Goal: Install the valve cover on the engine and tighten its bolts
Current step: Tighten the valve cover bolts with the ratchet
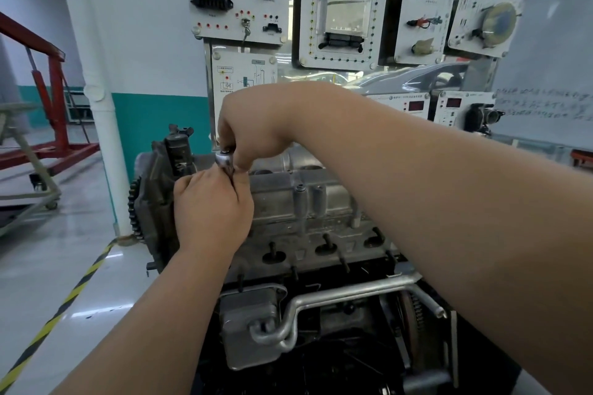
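Nearest, a bent pipe (pixel 337 293) crosses the front of the engine (pixel 256 314), below a row of studs (pixel 327 239). The engine is side-on to the person, so both arms reach its top easily.

The cover (pixel 288 202) lies seated along the top of the engine. I judge from this that fitting is done and bolt tightening is in hand.

At the cover's left end the 2 hands meet on 1 ratchet (pixel 224 159). The left hand (pixel 211 205) is closed around the handle, low and toward the person, well placed to swing it. The right hand (pixel 253 128) reaches over from above with its fingers curled onto the ratchet head. It is probably pressing down to hold the socket square on a bolt, which is hidden beneath.

Behind stand white panels (pixel 340 16) and, far left, a red hoist (pixel 54 99).
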`<action>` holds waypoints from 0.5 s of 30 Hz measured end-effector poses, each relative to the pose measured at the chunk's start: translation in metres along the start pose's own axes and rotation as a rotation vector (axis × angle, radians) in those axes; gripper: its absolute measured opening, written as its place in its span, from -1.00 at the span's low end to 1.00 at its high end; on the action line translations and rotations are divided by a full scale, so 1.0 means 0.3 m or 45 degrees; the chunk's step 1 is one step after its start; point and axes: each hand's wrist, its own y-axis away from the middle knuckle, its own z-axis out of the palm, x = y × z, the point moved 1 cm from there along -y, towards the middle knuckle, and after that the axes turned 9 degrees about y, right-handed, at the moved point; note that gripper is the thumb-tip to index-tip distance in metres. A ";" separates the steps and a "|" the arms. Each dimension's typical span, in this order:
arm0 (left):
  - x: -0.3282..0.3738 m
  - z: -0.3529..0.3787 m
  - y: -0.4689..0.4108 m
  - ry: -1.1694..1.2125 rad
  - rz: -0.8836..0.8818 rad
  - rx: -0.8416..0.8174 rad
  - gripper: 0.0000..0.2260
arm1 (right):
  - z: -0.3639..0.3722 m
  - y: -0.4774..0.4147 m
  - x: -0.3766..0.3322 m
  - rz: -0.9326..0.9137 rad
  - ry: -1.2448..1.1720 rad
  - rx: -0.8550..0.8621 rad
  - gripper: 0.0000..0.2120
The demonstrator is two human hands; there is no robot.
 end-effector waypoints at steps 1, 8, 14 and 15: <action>-0.003 0.001 -0.004 0.021 -0.015 -0.011 -0.62 | 0.000 -0.004 0.003 0.026 -0.001 -0.005 -0.78; -0.020 0.039 -0.001 0.228 -0.261 -0.209 -0.69 | 0.021 -0.014 -0.028 0.132 -0.218 -0.019 -0.55; -0.035 0.013 -0.017 -0.068 -0.022 -0.081 -0.65 | -0.031 -0.022 -0.028 0.007 -0.036 -0.119 -0.82; -0.022 0.003 -0.015 -0.047 -0.027 -0.088 -0.62 | -0.031 -0.028 -0.029 -0.011 0.009 -0.097 -0.82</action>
